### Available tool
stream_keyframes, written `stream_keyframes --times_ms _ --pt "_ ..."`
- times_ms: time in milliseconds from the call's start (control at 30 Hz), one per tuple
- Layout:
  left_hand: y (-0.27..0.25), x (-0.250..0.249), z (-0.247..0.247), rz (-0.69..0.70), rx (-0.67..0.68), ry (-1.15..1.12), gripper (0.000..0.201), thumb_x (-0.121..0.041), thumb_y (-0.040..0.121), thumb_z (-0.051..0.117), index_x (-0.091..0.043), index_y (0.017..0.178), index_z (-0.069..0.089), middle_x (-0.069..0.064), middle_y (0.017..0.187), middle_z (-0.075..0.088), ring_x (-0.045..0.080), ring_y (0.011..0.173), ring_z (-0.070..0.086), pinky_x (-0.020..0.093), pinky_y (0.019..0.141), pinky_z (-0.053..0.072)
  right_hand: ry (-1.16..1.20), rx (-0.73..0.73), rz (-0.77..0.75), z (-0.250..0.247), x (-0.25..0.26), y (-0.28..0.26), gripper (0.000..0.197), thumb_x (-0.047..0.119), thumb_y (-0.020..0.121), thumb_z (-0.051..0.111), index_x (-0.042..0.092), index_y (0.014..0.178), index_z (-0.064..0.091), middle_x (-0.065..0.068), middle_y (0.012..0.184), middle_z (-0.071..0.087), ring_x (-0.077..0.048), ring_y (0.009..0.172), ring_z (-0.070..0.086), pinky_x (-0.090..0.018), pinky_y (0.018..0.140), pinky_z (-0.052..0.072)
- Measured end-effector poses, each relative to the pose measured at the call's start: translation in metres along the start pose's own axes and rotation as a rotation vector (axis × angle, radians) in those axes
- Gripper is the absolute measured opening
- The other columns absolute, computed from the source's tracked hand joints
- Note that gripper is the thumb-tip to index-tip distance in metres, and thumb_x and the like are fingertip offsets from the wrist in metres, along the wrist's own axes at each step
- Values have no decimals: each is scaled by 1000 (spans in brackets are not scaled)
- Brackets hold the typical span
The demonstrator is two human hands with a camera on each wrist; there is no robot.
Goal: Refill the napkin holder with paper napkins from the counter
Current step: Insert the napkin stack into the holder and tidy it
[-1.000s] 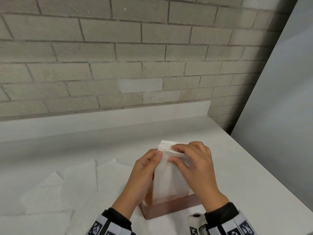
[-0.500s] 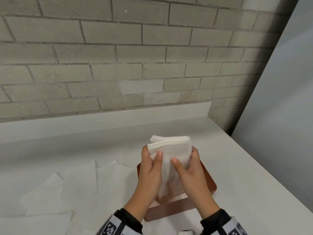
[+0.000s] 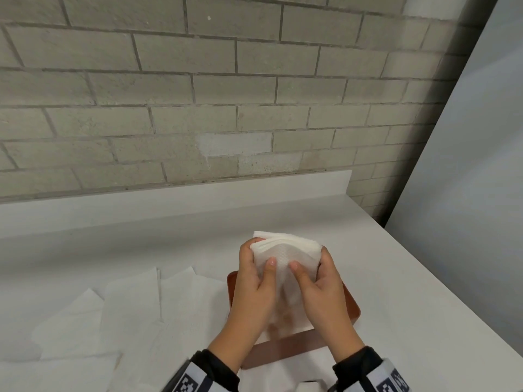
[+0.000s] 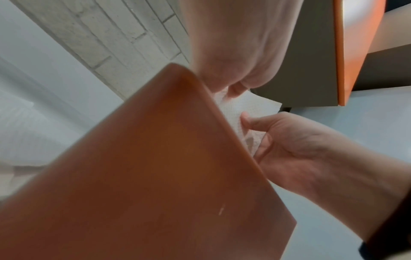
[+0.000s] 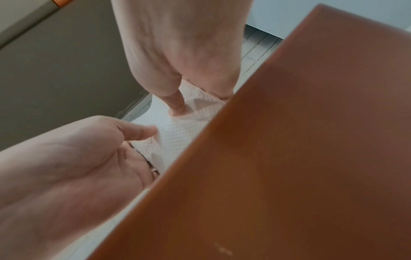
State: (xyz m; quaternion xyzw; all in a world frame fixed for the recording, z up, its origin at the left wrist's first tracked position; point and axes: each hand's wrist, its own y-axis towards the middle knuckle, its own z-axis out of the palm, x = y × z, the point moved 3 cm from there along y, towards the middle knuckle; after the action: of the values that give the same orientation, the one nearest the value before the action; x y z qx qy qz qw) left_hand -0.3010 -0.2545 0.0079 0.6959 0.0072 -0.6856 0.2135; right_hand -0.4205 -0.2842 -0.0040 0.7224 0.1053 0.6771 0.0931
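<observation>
Over the brown napkin holder, left hand and right hand both grip a white napkin stack; loose napkins lie on worktop.

1. The head view looks forward and down from above the counter, facing the brick wall at 12 o'clock, both hands at 6 o'clock.
2. The left wrist view looks up from very close beside the holder.
3. The right wrist view does likewise.
4. All three share the napkins.
</observation>
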Motion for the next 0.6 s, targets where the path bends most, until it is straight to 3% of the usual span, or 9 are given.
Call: stream_keyframes --times_ms 133,200,267,367,433,500,600 --pt "-1 -12 2 59 -62 -34 47 -6 92 55 -39 120 37 -31 100 59 -4 92 62 12 74 50 105 -57 -40 -5 9 5 28 7 85 68 22 106 58 -2 100 70 -17 92 68 -36 82 55" --pt "0 -6 2 -1 -45 -60 68 -7 92 56 -44 136 21 -26 108 56 -7 92 62 8 73 49 139 -19 -19 -7 6 5 42 9 82 71 24 117 54 2 109 67 -14 100 66 -32 84 54" --pt "-2 5 6 -128 43 -16 76 -10 94 54 -42 144 6 -17 121 49 -11 93 57 3 71 46 74 34 43 -6 -4 3 56 15 79 75 28 126 47 10 115 62 -6 106 62 -21 85 52" --pt "-8 19 11 -202 130 112 60 -14 97 46 -43 138 14 -16 127 45 -1 113 51 3 74 44 -95 46 90 -4 -13 0 54 15 83 71 32 125 41 19 113 55 -4 110 56 -10 76 47" --pt "-11 14 13 -172 132 189 52 -16 99 40 -40 138 16 -14 125 45 5 112 51 10 82 44 -122 14 56 -4 -7 0 48 14 85 68 33 121 42 19 110 56 -5 107 56 -13 76 46" --pt "-10 5 11 -98 52 186 46 -16 99 39 -35 137 20 -17 116 48 0 103 54 14 81 48 -52 -20 9 -5 2 2 45 13 84 69 29 121 47 13 111 61 -4 105 59 -18 81 48" --pt "-4 0 9 -21 -18 112 44 -19 97 46 -45 125 24 -20 116 50 -2 103 56 14 81 51 60 -9 -9 -5 7 5 51 12 82 72 26 125 48 8 114 64 -4 105 62 -25 85 53"
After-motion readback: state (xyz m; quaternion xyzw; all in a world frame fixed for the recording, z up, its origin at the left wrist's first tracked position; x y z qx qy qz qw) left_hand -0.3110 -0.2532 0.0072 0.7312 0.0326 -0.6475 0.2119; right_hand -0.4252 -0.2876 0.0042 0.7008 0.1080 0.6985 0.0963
